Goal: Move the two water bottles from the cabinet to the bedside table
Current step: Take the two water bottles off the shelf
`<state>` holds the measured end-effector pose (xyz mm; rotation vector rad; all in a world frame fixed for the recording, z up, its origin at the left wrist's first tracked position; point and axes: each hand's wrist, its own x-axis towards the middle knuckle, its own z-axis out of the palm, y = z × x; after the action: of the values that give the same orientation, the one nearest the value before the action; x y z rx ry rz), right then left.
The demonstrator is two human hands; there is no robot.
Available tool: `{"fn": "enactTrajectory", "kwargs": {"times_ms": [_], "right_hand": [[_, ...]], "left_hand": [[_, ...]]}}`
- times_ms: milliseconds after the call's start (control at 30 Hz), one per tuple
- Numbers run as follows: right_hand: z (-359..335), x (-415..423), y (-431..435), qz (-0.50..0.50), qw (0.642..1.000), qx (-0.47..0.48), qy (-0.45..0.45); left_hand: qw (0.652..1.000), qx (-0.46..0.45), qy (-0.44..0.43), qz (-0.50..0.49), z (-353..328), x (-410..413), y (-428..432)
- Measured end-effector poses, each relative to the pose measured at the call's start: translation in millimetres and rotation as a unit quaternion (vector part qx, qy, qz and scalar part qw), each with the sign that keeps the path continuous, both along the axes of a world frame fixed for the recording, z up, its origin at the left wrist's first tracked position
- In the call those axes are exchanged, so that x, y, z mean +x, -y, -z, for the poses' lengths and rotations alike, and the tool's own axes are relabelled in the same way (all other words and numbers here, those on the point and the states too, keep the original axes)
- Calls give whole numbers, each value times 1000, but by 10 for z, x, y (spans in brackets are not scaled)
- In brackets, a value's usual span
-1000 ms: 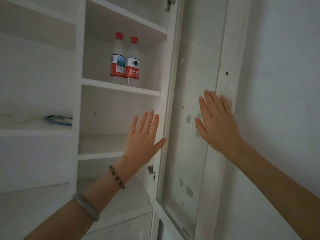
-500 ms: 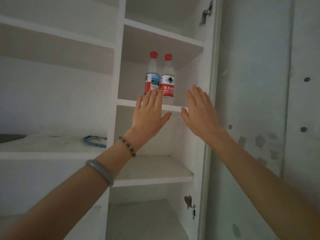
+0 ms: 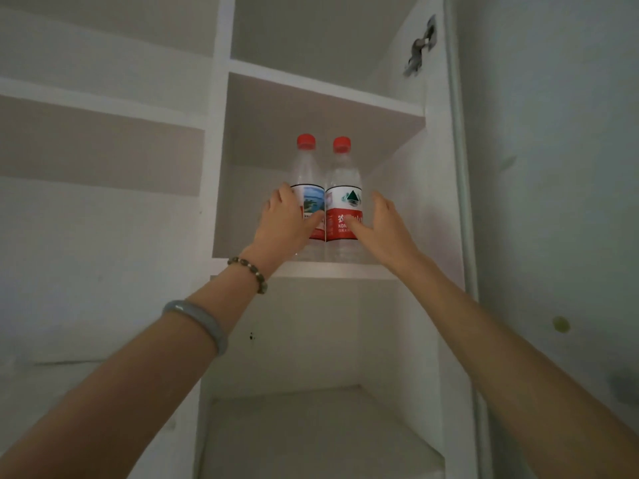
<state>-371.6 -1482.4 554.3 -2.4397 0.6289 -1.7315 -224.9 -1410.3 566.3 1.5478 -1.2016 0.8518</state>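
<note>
Two clear water bottles with red caps and red-and-white labels stand upright, touching, on a white cabinet shelf. My left hand wraps the left bottle at its label, thumb across the front and fingers round the left side. My right hand wraps the right bottle the same way from the right, thumb on the red part of the label. Both bottles still rest on the shelf. The bedside table is not in view.
The white cabinet has a shelf board close above the bottle caps and a lower shelf beneath. A wider compartment lies to the left. The open door and its hinge are on the right.
Both hands rose from below the shelf edge and closed around the bottles. The camera has moved closer and tilted upward.
</note>
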Motion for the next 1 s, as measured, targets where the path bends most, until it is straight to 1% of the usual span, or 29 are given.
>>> {"fn": "enactTrajectory", "kwargs": {"times_ms": [133, 233, 300, 367, 467, 533, 667, 800, 900, 1000], "right_hand": [[-111, 192, 191, -108, 989, 95, 34], [-157, 288, 285, -142, 978, 151, 34], [-178, 349, 382, -156, 973, 171, 23], [-205, 420, 559, -168, 969, 178, 18], [-200, 378, 446, -156, 971, 179, 20], [-191, 339, 377, -143, 974, 173, 33], [-171, 320, 307, -147, 977, 142, 61], [-166, 201, 136, -172, 975, 118, 79], [-184, 76, -59, -192, 969, 118, 99], [-171, -51, -256, -213, 963, 121, 112]], "left_hand": [[995, 18, -84, 41, -106, 114, 141], [985, 31, -132, 104, -124, 102, 173], [981, 39, -147, 118, -132, 76, 175], [978, 33, -160, 126, -145, 60, 167], [977, 19, -165, 137, -140, 47, 159], [979, 6, -155, 132, -110, 15, 151], [987, -27, -123, 100, -98, -73, 48], [988, -24, -124, 88, -144, -190, -214], [990, -18, -117, 73, -107, -293, -471], [988, -20, -139, 64, -41, -366, -734]]}}
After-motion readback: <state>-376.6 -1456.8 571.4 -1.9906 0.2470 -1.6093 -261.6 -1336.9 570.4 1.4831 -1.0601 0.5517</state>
